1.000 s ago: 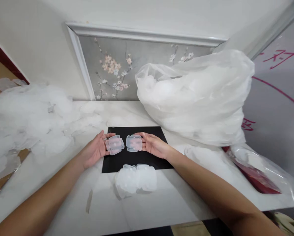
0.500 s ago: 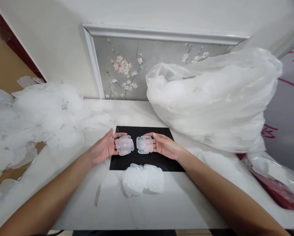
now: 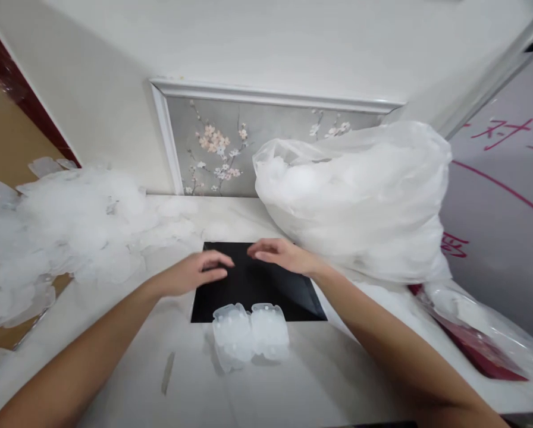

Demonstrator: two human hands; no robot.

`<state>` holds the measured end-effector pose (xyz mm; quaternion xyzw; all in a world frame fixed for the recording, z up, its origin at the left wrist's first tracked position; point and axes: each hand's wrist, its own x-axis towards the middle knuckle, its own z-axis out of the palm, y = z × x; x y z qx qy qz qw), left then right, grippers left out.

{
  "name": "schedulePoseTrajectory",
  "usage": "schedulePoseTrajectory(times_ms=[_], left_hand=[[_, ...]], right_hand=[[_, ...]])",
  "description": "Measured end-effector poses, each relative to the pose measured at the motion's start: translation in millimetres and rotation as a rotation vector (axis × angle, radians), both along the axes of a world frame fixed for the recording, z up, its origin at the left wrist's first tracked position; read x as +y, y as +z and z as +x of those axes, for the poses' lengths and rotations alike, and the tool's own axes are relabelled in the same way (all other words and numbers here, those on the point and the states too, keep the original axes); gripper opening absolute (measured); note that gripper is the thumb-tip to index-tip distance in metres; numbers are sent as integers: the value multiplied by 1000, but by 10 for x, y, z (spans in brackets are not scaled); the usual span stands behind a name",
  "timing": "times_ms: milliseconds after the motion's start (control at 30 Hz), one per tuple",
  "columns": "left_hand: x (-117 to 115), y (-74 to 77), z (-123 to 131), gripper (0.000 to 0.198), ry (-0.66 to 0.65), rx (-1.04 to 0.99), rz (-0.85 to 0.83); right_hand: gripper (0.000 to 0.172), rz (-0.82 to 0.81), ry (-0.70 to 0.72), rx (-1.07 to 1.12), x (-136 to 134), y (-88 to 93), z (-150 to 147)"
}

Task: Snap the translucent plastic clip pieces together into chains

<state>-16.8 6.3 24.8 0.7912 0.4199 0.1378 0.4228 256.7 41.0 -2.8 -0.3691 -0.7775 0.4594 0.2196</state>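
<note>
My left hand hovers over the left side of a black mat, thumb and fingers apart, holding nothing. Across from it, my right hand is above the mat's far right part, fingers loosely bent and nothing seen in them. Two piles of translucent plastic pieces with notched edges lie side by side at the mat's near edge: a left pile and a right pile. Each pile has a piece on top reaching onto the mat.
A large heap of similar translucent pieces spreads on the left, partly over cardboard. A bulging clear plastic bag stands at the back right. Farther right lies a red item in clear plastic. A strip of tape sticks to the white table.
Each hand has let go of its translucent plastic piece. One more piece now tops each pile. Both hands are now empty over the mat, and the view has tilted slightly.
</note>
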Motion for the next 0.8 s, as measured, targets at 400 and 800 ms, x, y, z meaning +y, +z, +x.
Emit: schedulePoseTrajectory(times_ms=[400,800], left_hand=[[1132,-411,193,14,613,342,408],[997,-216,285,13,641,22,515]], right_hand=[[27,484,-511,-361,675,-318,-581],[28,-357,-377,503,-86,-559,-168]])
